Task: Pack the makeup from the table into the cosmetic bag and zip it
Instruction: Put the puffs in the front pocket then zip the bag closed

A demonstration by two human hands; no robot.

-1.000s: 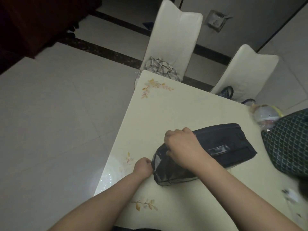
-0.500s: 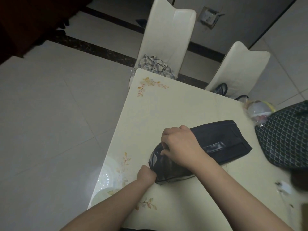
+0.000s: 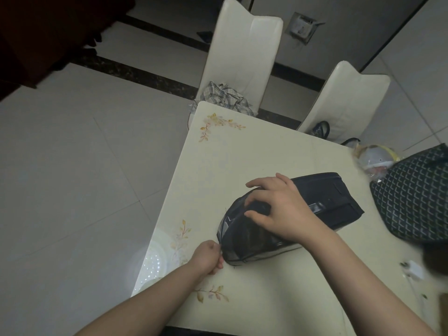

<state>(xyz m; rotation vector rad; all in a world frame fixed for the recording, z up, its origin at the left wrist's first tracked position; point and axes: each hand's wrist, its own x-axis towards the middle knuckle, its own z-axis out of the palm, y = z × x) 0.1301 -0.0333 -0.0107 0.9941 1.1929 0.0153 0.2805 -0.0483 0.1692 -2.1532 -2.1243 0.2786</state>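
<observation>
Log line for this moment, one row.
step: zipping | left hand: pinches cosmetic bag end | right hand: rests on bag | table: no loose makeup seen

I could read no words, brand names or numbers anywhere; the small label on my cosmetic bag [image 3: 317,206] was too blurred.

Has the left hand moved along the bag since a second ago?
Yes. The left hand has slid toward the person, from level with the leaf print near the table's left edge to the near tip of the cosmetic bag, which it pinches.
</observation>
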